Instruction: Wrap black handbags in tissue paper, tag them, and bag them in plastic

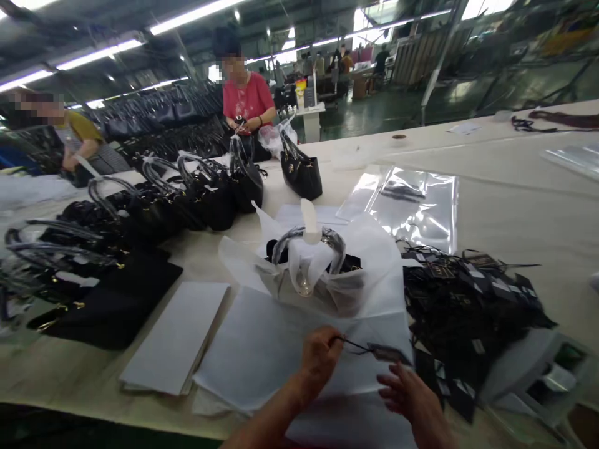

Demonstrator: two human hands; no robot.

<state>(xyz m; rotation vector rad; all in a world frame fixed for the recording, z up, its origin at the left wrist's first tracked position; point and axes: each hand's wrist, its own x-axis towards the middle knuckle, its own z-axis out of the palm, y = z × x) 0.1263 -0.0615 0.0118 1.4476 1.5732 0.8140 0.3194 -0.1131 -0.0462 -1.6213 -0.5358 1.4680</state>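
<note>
Between the fingers of my left hand (pixel 321 354) is the looped black cord of a hang tag (pixel 387 353). The dark tag stretches off to the right, over white tissue paper. My right hand (pixel 408 394) is just below the tag with its fingers spread; whether a fingertip touches it I cannot tell. Beyond both hands a black handbag (pixel 352 264) sits upright, loosely wrapped in tissue paper (pixel 262 337). Its handles (pixel 334 243) stick up in clear wrapping, with a white strip around them. A heap of black hang tags (pixel 468 305) lies to the right.
Many black handbags (pixel 112 293) crowd the table's left side. A stack of white sheets (pixel 175 337) lies near them, and clear plastic bags (pixel 421 199) lie behind the tags. Across the table a person in red (pixel 248 100) handles a bag. Another black handbag (pixel 302 171) stands nearby.
</note>
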